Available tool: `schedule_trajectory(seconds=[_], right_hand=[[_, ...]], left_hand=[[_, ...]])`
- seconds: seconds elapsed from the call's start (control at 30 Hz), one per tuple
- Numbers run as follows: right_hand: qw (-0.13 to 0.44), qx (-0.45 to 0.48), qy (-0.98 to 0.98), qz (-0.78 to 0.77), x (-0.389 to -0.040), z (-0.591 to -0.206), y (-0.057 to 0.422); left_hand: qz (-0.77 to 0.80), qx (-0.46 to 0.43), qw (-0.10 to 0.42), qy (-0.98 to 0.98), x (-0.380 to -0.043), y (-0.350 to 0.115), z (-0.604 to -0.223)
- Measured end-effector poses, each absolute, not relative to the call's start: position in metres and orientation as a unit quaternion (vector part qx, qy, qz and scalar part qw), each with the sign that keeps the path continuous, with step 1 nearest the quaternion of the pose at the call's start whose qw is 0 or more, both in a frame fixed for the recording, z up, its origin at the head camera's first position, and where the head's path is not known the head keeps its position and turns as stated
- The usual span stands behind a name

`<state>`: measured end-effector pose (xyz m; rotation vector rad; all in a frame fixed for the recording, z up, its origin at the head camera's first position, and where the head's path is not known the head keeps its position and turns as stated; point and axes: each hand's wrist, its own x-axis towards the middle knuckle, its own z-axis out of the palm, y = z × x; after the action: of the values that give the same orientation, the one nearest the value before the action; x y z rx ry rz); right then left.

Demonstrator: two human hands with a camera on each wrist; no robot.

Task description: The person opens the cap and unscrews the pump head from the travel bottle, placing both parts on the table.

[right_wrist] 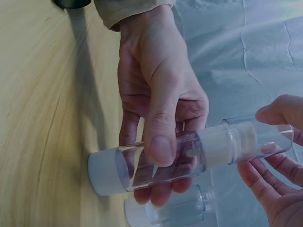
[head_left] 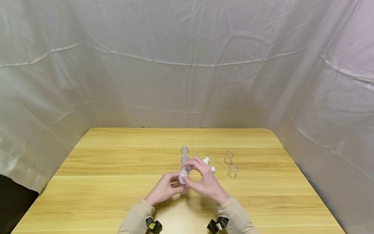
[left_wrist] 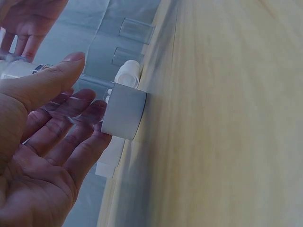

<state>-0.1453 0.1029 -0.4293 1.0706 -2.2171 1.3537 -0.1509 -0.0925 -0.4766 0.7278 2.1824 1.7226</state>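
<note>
My left hand (head_left: 166, 189) grips a clear cylindrical bottle (right_wrist: 106, 172) with a white base, thumb on one side and fingers on the other. The bottle stands upright, its base close to the tabletop. A white top piece (right_wrist: 215, 146) sits on its upper end. Over that piece, my right hand (head_left: 205, 182) holds a clear cap (right_wrist: 262, 137) between thumb and fingers. The cap surrounds the upper part of the white piece. In the head view the fingers partly cover bottle and cap.
Just beyond the hands, clear bottles (head_left: 184, 150) stand in a row on the wooden table (head_left: 117, 162). White pump tops (head_left: 206, 160) lie right of them, partly behind the right hand. Two clear caps (head_left: 232, 171) stand farther right. Pale curtains (head_left: 187, 87) surround the table.
</note>
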Motion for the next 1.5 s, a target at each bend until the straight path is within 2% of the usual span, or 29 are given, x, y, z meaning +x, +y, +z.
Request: schedule_trajectory(seconds=[0.43, 1.5], right_hand=[[0.174, 0.333, -0.727, 0.574, -0.140, -0.420, 0.114], [0.218, 0.315, -0.794, 0.472, -0.143, -0.421, 0.181]], left_hand=[[0.582, 0.258, 0.127, 0.761, -0.151, -0.093, -0.477], [0.598, 0.254, 0.126, 0.750, -0.150, -0.091, -0.479]])
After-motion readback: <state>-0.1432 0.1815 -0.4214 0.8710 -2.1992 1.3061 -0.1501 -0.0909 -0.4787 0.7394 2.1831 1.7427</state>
